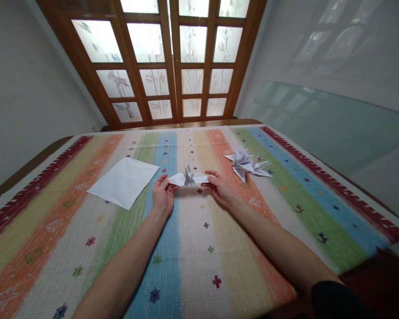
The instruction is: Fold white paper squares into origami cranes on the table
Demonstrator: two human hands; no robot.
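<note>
A small white folded paper crane (188, 178) is held just above the striped tablecloth (199, 248) between both hands. My left hand (162, 196) pinches its left wing tip with thumb and fingers closed. My right hand (218, 186) pinches its right wing tip the same way. The crane's wings are spread out sideways, with its folded points standing up in the middle.
A flat white paper square (123, 181) lies to the left of my hands. A pile of finished white paper cranes (248, 164) sits to the right. Wooden glazed doors (173, 66) stand beyond the table's far edge.
</note>
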